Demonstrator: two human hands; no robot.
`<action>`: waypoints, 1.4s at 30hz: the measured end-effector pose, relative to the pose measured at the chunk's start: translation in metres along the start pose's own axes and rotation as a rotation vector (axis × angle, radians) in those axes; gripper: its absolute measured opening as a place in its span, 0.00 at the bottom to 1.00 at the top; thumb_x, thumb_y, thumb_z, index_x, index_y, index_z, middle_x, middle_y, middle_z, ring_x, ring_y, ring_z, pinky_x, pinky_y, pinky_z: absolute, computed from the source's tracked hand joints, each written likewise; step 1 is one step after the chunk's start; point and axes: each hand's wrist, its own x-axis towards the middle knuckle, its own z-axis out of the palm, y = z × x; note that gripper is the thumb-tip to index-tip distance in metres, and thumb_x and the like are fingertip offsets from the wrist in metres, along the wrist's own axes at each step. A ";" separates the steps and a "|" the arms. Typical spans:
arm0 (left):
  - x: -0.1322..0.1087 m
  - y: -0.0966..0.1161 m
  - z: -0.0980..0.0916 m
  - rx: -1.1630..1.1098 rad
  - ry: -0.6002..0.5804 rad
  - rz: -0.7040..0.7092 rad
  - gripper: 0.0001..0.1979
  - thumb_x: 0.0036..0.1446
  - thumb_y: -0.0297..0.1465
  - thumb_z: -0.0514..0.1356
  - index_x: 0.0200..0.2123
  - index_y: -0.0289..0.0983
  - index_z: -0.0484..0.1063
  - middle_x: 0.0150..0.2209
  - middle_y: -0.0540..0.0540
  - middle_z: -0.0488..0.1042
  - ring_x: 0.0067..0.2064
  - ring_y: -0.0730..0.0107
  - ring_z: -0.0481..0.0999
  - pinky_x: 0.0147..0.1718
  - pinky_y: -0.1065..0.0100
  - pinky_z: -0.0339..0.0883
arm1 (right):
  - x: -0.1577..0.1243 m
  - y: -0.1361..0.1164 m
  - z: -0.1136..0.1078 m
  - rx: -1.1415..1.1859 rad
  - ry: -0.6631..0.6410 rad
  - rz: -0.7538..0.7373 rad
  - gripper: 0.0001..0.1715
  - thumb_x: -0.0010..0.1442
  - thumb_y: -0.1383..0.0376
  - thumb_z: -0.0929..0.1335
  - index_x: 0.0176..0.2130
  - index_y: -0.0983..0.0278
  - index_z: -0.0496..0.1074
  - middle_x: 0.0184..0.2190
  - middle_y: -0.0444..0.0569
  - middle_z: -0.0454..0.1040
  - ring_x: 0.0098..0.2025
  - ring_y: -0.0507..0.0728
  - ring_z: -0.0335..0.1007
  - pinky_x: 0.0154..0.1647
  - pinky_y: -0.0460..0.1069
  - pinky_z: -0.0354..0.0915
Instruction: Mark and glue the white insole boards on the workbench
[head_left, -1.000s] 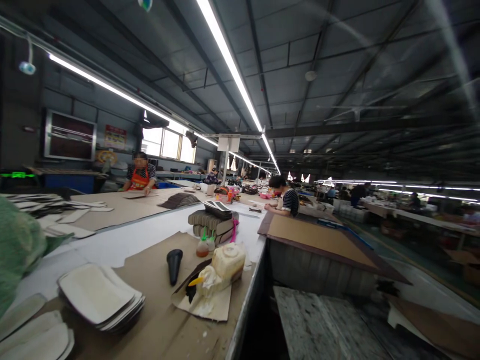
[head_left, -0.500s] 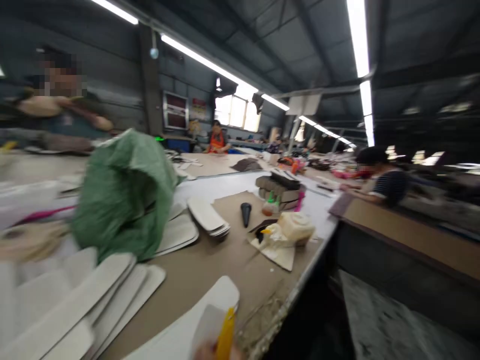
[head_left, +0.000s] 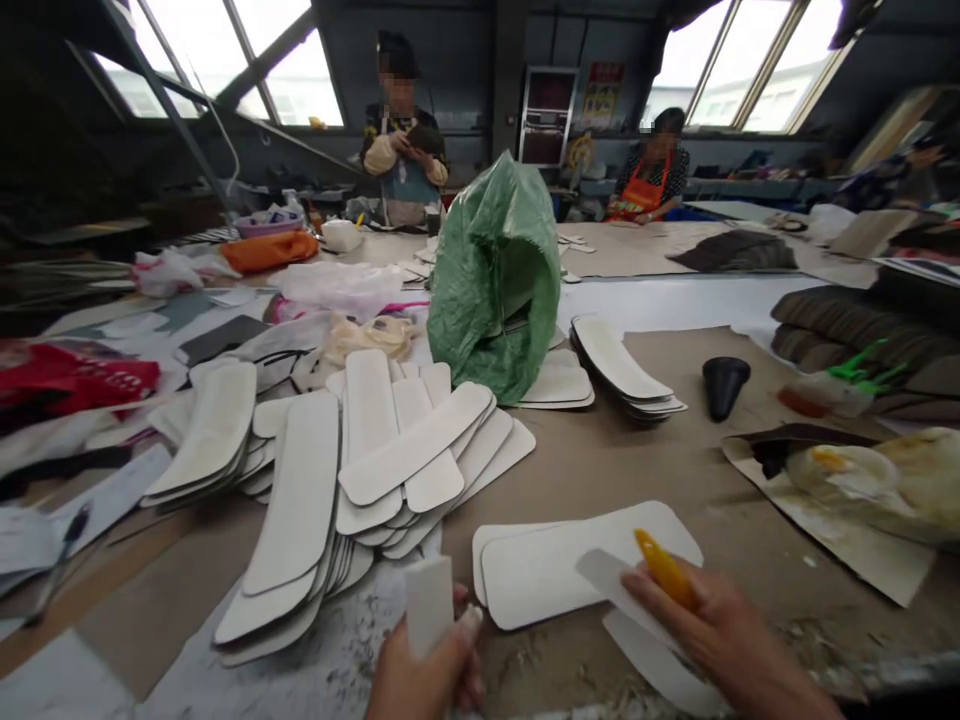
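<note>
My left hand (head_left: 427, 665) is closed round a small white strip (head_left: 430, 600) at the bottom middle. To its right, my right hand (head_left: 712, 630) grips a yellow-handled tool (head_left: 664, 568), whose pale flat end lies over white panels (head_left: 555, 570) on the brown board. Another white piece (head_left: 652, 660) lies partly under my right hand. Left of my hands, a fanned pile of long white panels with rounded ends (head_left: 296, 500) spreads over the table.
A green sack (head_left: 487, 290) stands behind the pile. A black cone-shaped object (head_left: 724, 386), green-tipped bottles (head_left: 832, 385) and a yellowish container (head_left: 907, 480) are at the right. Two people (head_left: 405, 150) (head_left: 651, 180) are across the table.
The view has swung left and down. My left hand with the white strip has come into sight, and much more of my right hand with the yellow-handled tool shows.
</note>
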 end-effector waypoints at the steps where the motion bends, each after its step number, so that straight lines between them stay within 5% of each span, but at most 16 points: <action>1: 0.008 0.004 0.000 -0.003 -0.010 -0.008 0.22 0.38 0.44 0.63 0.30 0.33 0.64 0.13 0.54 0.65 0.16 0.73 0.65 0.16 0.72 0.57 | 0.006 -0.004 0.007 -0.072 -0.105 -0.079 0.18 0.49 0.53 0.64 0.21 0.64 0.65 0.19 0.41 0.64 0.24 0.52 0.57 0.25 0.46 0.55; 4: 0.027 0.010 0.003 0.050 -0.129 -0.077 0.20 0.35 0.46 0.60 0.16 0.32 0.64 0.12 0.49 0.64 0.14 0.74 0.63 0.14 0.73 0.53 | 0.024 -0.021 0.028 -0.185 -0.388 -0.191 0.16 0.52 0.56 0.62 0.23 0.65 0.66 0.20 0.41 0.65 0.24 0.51 0.58 0.25 0.45 0.53; 7: 0.037 0.013 0.007 0.095 -0.212 -0.116 0.18 0.34 0.42 0.57 0.08 0.33 0.62 0.08 0.48 0.61 0.11 0.76 0.59 0.12 0.73 0.49 | 0.038 -0.040 0.042 -0.333 -0.492 -0.208 0.14 0.52 0.58 0.62 0.24 0.65 0.68 0.21 0.42 0.67 0.24 0.51 0.59 0.23 0.44 0.51; 15: 0.044 0.018 0.008 0.112 -0.231 -0.176 0.15 0.34 0.38 0.54 0.06 0.33 0.63 0.07 0.47 0.61 0.10 0.77 0.58 0.12 0.73 0.48 | 0.060 -0.052 0.058 -0.698 -0.487 -0.259 0.12 0.51 0.58 0.64 0.30 0.62 0.72 0.28 0.48 0.75 0.29 0.55 0.68 0.26 0.46 0.53; 27: 0.042 0.022 0.014 0.104 -0.132 -0.187 0.13 0.32 0.38 0.56 0.08 0.34 0.62 0.07 0.48 0.62 0.10 0.76 0.58 0.12 0.72 0.48 | 0.063 -0.054 0.063 -0.799 -0.469 -0.312 0.12 0.52 0.59 0.64 0.32 0.61 0.73 0.30 0.52 0.76 0.33 0.60 0.70 0.29 0.49 0.57; 31: 0.044 0.013 0.021 0.132 -0.039 -0.143 0.17 0.30 0.44 0.56 0.07 0.38 0.57 0.04 0.53 0.54 0.08 0.77 0.53 0.09 0.72 0.43 | 0.059 -0.058 0.066 -0.821 -0.453 -0.325 0.12 0.52 0.60 0.64 0.32 0.62 0.73 0.30 0.54 0.76 0.33 0.62 0.70 0.30 0.50 0.57; 34: 0.042 0.009 0.022 0.167 0.023 -0.114 0.17 0.31 0.44 0.55 0.07 0.40 0.55 0.04 0.54 0.52 0.08 0.77 0.51 0.10 0.71 0.41 | 0.052 -0.055 0.052 -0.822 -0.449 -0.324 0.10 0.50 0.60 0.65 0.31 0.62 0.73 0.30 0.52 0.76 0.34 0.61 0.70 0.31 0.49 0.57; 42: 0.026 0.024 0.008 0.296 0.062 -0.053 0.17 0.31 0.43 0.56 0.07 0.40 0.54 0.06 0.54 0.55 0.12 0.78 0.52 0.15 0.71 0.42 | 0.028 -0.002 -0.033 -0.648 -0.341 -0.082 0.13 0.55 0.59 0.60 0.34 0.62 0.69 0.33 0.49 0.73 0.36 0.58 0.68 0.34 0.49 0.58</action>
